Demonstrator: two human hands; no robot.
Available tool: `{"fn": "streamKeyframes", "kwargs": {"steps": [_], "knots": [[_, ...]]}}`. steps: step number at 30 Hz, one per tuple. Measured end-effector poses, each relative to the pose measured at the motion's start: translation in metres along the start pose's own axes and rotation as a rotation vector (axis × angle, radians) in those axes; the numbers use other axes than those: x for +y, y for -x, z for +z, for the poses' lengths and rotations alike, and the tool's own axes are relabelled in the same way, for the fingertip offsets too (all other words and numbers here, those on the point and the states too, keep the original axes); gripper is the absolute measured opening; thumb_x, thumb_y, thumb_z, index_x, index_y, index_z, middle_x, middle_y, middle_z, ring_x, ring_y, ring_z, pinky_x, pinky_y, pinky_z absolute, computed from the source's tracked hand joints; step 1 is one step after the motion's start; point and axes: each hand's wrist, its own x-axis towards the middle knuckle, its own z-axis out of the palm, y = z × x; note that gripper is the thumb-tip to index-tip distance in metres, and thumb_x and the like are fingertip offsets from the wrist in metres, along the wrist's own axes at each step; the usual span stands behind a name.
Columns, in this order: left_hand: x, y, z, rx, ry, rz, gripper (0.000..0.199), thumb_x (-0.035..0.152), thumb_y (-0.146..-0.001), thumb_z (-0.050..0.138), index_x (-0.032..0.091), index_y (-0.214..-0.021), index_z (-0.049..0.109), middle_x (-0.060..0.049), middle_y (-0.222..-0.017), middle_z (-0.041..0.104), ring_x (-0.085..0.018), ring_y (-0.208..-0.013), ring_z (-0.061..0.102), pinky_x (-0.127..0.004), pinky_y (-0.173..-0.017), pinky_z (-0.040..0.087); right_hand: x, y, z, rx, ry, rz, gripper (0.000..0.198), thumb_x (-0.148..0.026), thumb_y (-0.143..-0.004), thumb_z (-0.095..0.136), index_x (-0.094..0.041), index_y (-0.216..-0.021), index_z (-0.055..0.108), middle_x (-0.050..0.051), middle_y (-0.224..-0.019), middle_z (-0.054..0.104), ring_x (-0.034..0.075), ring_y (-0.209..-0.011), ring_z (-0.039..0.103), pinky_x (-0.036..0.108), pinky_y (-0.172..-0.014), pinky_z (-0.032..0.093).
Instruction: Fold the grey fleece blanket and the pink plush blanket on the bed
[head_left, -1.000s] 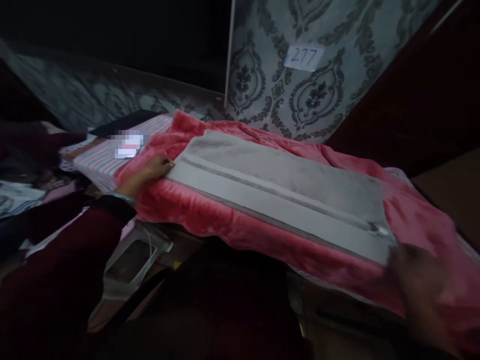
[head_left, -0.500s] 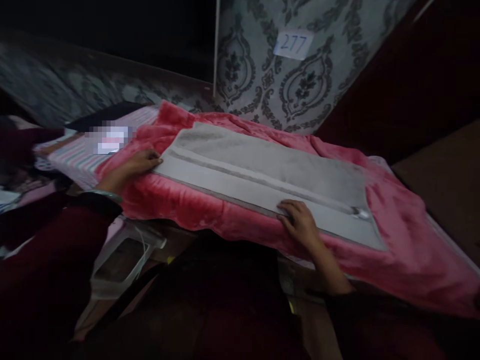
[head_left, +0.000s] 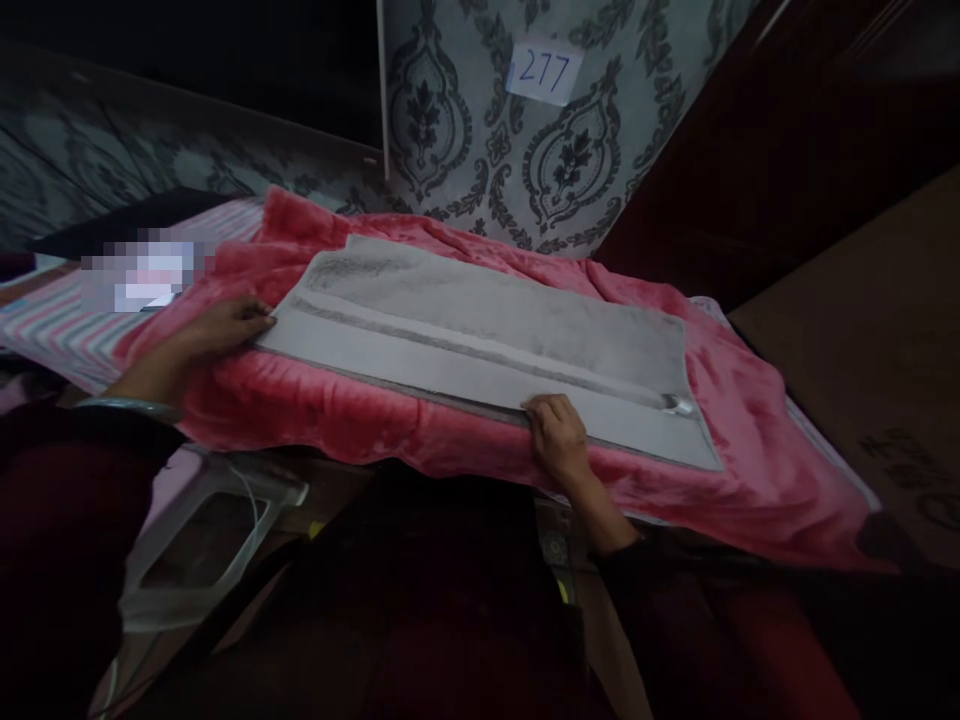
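A long grey plush cloth (head_left: 480,300) lies spread on a pink blanket (head_left: 360,415). Along its near side runs a smooth pale band (head_left: 420,372), seemingly a folded-over strip showing the backing. My left hand (head_left: 229,325) pinches the cloth's near left corner between thumb and fingers. Farther right, my right hand (head_left: 559,432) has its fingers curled closed on the near edge, right of the middle. A small whitish shiny piece (head_left: 675,404) sits on the cloth near its right end; its kind is unclear.
A striped cloth (head_left: 67,315) with a blurred bright item (head_left: 154,275) on it is at the left. Below the blanket stands a pale plastic stool (head_left: 210,540). A cardboard box (head_left: 877,390) stands at the right. Behind are a dark screen (head_left: 202,70) and patterned wall (head_left: 495,150).
The view has shifted, so everything appears farther left. My right hand's fingers, looser before, are now curled more tightly at the cloth's near edge. My left hand stays at the corner.
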Motion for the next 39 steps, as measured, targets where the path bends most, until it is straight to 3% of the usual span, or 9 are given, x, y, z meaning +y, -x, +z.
{"fn": "streamKeyframes", "kwargs": {"steps": [7, 16, 20, 22, 25, 27, 30, 35, 39], "knots": [[0.002, 0.0, 0.001, -0.009, -0.053, -0.016, 0.039, 0.034, -0.09, 0.043, 0.008, -0.115, 0.058, -0.003, -0.095, 0.058, -0.016, -0.085, 0.053, -0.032, -0.09, 0.049, -0.002, 0.006, 0.003, 0.059, -0.012, -0.02, 0.022, -0.016, -0.102, 0.048, -0.022, -0.098, 0.069, 0.007, -0.092, 0.068, 0.022, -0.089, 0.058, 0.036, -0.083, 0.047], [-0.02, -0.012, 0.005, 0.009, -0.118, 0.008, 0.035, 0.033, -0.088, 0.044, 0.012, -0.113, 0.057, -0.002, -0.103, 0.066, -0.015, -0.092, 0.058, -0.025, -0.088, 0.049, -0.01, 0.009, 0.001, 0.106, -0.051, -0.033, 0.02, -0.016, -0.102, 0.048, -0.023, -0.096, 0.066, 0.006, -0.09, 0.068, 0.021, -0.087, 0.06, 0.036, -0.078, 0.048], [-0.013, -0.015, -0.004, 0.0, -0.258, -0.004, 0.04, 0.033, -0.088, 0.044, 0.01, -0.117, 0.059, -0.005, -0.109, 0.069, -0.017, -0.095, 0.06, -0.025, -0.089, 0.049, -0.009, -0.006, -0.014, -0.031, -0.14, -0.033, 0.024, -0.025, -0.103, 0.048, -0.023, -0.088, 0.067, 0.006, -0.086, 0.067, 0.021, -0.085, 0.06, 0.035, -0.077, 0.05], [0.007, -0.016, -0.004, 0.094, -0.426, 0.007, 0.046, 0.035, -0.088, 0.046, 0.007, -0.122, 0.06, -0.012, -0.117, 0.069, -0.024, -0.104, 0.061, -0.034, -0.095, 0.049, -0.006, -0.026, -0.019, -0.117, -0.138, -0.014, 0.032, -0.03, -0.105, 0.044, -0.023, -0.085, 0.068, 0.006, -0.085, 0.067, 0.021, -0.083, 0.06, 0.034, -0.077, 0.051], [0.059, -0.015, 0.017, 0.259, -0.53, 0.228, 0.054, 0.037, -0.094, 0.043, 0.002, -0.133, 0.057, -0.023, -0.137, 0.06, -0.035, -0.125, 0.056, -0.047, -0.107, 0.044, -0.005, -0.063, -0.015, -0.174, -0.058, 0.005, 0.033, -0.036, -0.105, 0.043, -0.02, -0.11, 0.072, 0.013, -0.116, 0.07, 0.025, -0.11, 0.061, 0.04, -0.095, 0.05], [0.096, -0.01, 0.046, 0.178, -0.463, 0.502, 0.059, 0.039, -0.097, 0.043, 0.005, -0.145, 0.05, -0.023, -0.155, 0.047, -0.034, -0.142, 0.045, -0.046, -0.116, 0.036, -0.007, -0.081, -0.004, -0.265, 0.012, -0.009, 0.042, -0.04, -0.103, 0.049, -0.02, -0.137, 0.063, 0.015, -0.148, 0.056, 0.031, -0.137, 0.047, 0.05, -0.111, 0.041], [0.129, -0.003, 0.095, -0.019, -0.411, 0.779, 0.06, 0.048, -0.098, 0.046, 0.023, -0.153, 0.046, -0.013, -0.165, 0.037, -0.032, -0.154, 0.029, -0.052, -0.123, 0.025, -0.013, -0.083, 0.014, -0.494, 0.072, -0.061, 0.055, -0.041, -0.101, 0.052, -0.028, -0.154, 0.046, 0.01, -0.165, 0.036, 0.033, -0.152, 0.03, 0.059, -0.119, 0.031], [0.122, 0.001, 0.133, -0.103, -0.37, 0.854, 0.058, 0.05, -0.103, 0.039, 0.029, -0.157, 0.041, -0.009, -0.168, 0.03, -0.034, -0.157, 0.021, -0.062, -0.123, 0.016, -0.012, -0.06, 0.026, -0.568, 0.07, -0.087, 0.056, -0.036, -0.103, 0.046, -0.035, -0.159, 0.037, 0.005, -0.168, 0.031, 0.029, -0.155, 0.026, 0.058, -0.12, 0.03], [0.116, 0.005, 0.135, -0.056, -0.342, 0.832, 0.059, 0.052, -0.102, 0.041, 0.029, -0.157, 0.041, -0.01, -0.169, 0.028, -0.032, -0.157, 0.022, -0.061, -0.124, 0.016, -0.01, -0.08, 0.03, -0.55, 0.03, -0.106, 0.044, -0.037, -0.102, 0.048, -0.031, -0.145, 0.058, 0.009, -0.156, 0.05, 0.031, -0.148, 0.041, 0.061, -0.116, 0.036]]}}
